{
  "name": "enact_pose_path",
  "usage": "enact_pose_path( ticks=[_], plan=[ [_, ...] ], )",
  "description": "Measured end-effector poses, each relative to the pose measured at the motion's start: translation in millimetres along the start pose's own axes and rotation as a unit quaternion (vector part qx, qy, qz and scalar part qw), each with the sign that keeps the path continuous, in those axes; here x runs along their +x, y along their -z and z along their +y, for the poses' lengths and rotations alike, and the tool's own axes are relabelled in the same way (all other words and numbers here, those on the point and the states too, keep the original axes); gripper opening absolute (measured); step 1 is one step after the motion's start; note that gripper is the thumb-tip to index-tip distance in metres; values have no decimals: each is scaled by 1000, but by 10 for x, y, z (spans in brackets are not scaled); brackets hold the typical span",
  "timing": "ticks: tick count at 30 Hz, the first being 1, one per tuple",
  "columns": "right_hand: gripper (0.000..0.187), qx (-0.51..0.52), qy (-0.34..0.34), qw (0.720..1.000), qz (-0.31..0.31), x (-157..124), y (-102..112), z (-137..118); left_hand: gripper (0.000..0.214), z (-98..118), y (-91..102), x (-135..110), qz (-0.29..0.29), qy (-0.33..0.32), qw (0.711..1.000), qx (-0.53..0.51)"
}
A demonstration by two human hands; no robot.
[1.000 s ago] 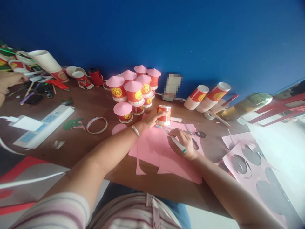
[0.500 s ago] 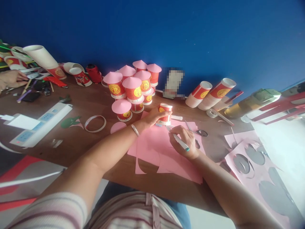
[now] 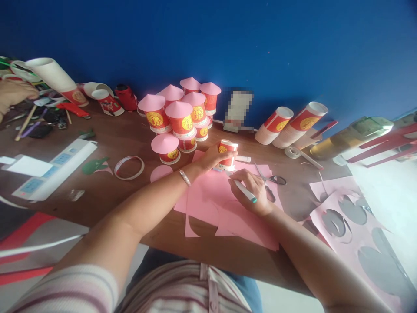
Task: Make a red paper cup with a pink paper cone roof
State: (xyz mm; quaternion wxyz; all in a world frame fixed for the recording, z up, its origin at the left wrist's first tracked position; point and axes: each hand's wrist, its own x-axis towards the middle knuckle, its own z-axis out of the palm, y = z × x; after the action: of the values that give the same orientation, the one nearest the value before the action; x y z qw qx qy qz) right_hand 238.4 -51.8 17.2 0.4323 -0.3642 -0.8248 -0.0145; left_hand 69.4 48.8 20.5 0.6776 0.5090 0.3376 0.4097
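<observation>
A red paper cup [image 3: 230,158] with a yellow emblem stands on the pink paper [image 3: 208,200], and my left hand [image 3: 213,159] is wrapped round it from the left. In my right hand [image 3: 250,191] is a white marker [image 3: 245,191] with a green end, its tip pointing at the foot of the cup. Whether the tip touches the cup or the paper I cannot tell. Scissors [image 3: 272,179] lie beside my right hand on the pink paper. Behind the left hand stand several stacked red cups with pink cone roofs [image 3: 179,114].
Two stacks of cups [image 3: 276,124] lean at the back right, near a tape roll [image 3: 292,152] and a gold bottle [image 3: 350,137]. Cut pink sheets [image 3: 352,226] lie at right. A power strip [image 3: 55,169] and a tape ring [image 3: 129,168] are left. Another person's hand [image 3: 18,95] is far left.
The other person's hand at far left has shifted slightly. My hands keep their hold on the cup and marker, with barely any movement; the view has turned a little.
</observation>
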Motion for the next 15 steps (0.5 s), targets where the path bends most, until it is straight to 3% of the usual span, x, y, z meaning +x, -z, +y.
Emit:
enact_pose_path(
  ticks=[15],
  plan=[
    [11, 7, -12, 999, -30, 17, 10, 0, 49, 55, -20, -26, -10, -4, 1000, 6]
  ],
)
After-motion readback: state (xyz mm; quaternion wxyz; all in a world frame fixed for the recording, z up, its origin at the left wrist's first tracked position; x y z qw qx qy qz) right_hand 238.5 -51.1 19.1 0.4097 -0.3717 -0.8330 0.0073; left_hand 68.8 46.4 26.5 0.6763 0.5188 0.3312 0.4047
